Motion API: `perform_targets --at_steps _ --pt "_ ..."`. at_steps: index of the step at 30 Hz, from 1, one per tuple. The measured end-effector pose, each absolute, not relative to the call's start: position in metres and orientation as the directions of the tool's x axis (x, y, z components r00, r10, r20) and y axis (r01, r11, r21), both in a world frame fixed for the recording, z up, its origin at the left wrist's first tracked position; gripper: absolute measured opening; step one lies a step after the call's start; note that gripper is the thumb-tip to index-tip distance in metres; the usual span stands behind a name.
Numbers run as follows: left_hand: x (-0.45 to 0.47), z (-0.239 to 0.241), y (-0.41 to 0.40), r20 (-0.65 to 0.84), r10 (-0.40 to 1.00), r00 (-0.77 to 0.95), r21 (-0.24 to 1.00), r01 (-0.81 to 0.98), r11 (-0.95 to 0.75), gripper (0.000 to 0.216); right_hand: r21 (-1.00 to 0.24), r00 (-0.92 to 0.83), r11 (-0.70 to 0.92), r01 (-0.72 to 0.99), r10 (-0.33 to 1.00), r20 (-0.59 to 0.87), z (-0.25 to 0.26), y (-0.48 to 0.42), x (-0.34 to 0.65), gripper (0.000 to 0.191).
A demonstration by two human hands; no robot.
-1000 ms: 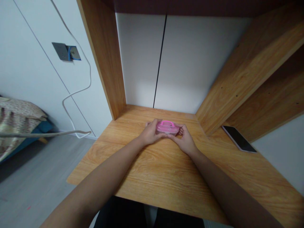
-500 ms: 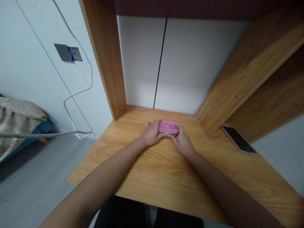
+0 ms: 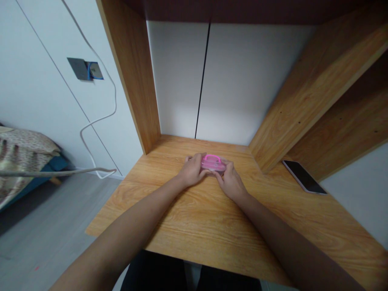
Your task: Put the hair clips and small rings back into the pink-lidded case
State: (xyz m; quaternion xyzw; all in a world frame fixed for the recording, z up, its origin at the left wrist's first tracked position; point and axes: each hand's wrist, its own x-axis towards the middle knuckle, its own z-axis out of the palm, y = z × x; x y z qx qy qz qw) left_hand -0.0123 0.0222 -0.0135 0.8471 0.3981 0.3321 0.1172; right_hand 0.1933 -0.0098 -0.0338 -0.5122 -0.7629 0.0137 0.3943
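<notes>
A small pink plastic box (image 3: 213, 162) with a pink handle on its lid rests on the wooden desk (image 3: 197, 218), near the back. My left hand (image 3: 191, 173) is curled around the box's left end, thumb against its front. My right hand (image 3: 230, 182) grips the right end, fingers wrapped over the lid edge. Both forearms reach forward across the desk top. What is inside the box is hidden.
A dark phone (image 3: 304, 176) lies flat on the desk at the right, under a slanted wooden shelf (image 3: 321, 85). A wooden side panel (image 3: 133, 76) stands at left. Beyond it hang a wall socket (image 3: 85, 69) and a white cable (image 3: 97, 121), and a bed (image 3: 21, 153) stands at far left.
My right hand has slid a little left and closed tighter over the box's right end. The box has stayed on the desk between both hands.
</notes>
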Motion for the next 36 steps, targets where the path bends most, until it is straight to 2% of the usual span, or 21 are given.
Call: perform_targets --at_steps 6,11,21,36 --pt "-0.014 -0.016 0.024 0.480 0.753 0.450 0.500 0.564 -0.657 0.065 -0.510 -0.143 0.477 0.716 0.815 0.561 -0.033 -0.010 0.197 0.050" --pt "-0.015 -0.016 0.022 0.498 0.745 0.444 0.521 0.534 -0.666 0.073 -0.593 -0.160 0.490 0.639 0.839 0.521 -0.028 -0.009 0.204 0.062" --pt "-0.014 -0.018 0.024 0.510 0.735 0.448 0.507 0.534 -0.677 0.078 -0.572 -0.164 0.495 0.654 0.831 0.532 -0.033 -0.007 0.205 0.077" --pt "-0.015 -0.017 0.023 0.523 0.725 0.447 0.494 0.535 -0.686 0.076 -0.553 -0.177 0.498 0.668 0.828 0.531 -0.031 -0.008 0.205 0.077"
